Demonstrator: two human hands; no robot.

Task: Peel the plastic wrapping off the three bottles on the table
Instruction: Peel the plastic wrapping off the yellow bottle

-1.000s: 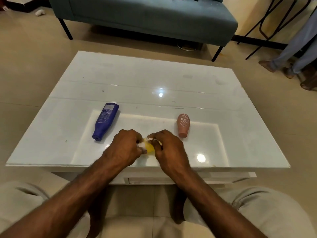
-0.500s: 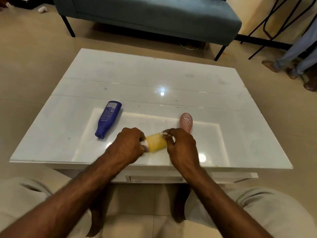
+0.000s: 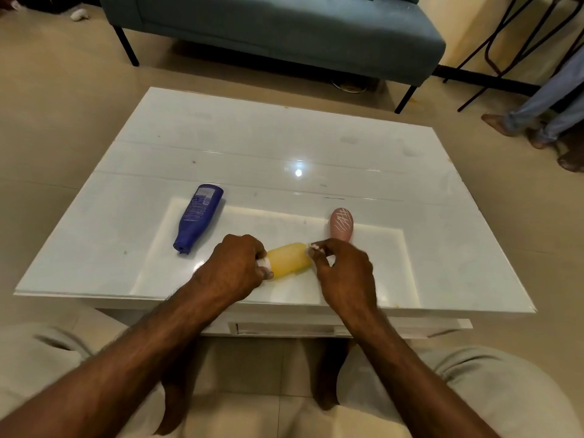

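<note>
A glossy white rectangular table (image 3: 442,216) fills the view from above, seen by a seated person. Furthest left lies a dark blue plastic bottle (image 3: 197,216) on its side, cap toward the viewer, its printed label facing up; it lies well apart from the hands, apparently waiting its turn. Next, the left hand (image 3: 235,270) is closed around the white-capped end of a smooth yellow cylindrical bottle (image 3: 289,260), pinning it flat on the tabletop, likely to steady it against pulling. At the bottle's other end, the right hand (image 3: 343,273) pinches something small and pale, probably an edge of clear plastic wrapping, though the film itself is too thin to make out. Just behind that hand lies a rounded pink bottle with white scribbled lines (image 3: 341,224), partly hidden. Peeling seems at its start on the yellow bottle.
</note>
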